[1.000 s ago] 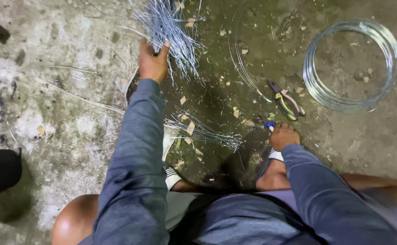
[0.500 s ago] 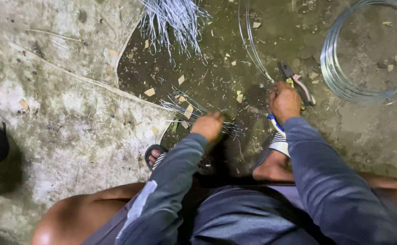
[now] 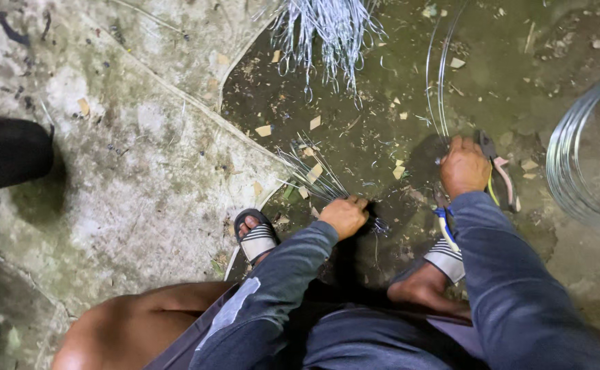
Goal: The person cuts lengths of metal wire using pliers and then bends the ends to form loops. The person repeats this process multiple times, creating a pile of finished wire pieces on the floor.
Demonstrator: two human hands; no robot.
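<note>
Your left hand (image 3: 344, 216) is closed on the small bundle of cut wires (image 3: 314, 175) just ahead of your left sandal (image 3: 257, 237). Right hand (image 3: 464, 166) grips the pliers (image 3: 500, 179) further right. Those wires look light, springy and pokey, so I'd grab mid-bundle.

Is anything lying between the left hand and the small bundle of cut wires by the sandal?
Nothing visible: the left hand already rests on the near end of the small wire bundle. Only paper scraps lie among the strands.
</note>
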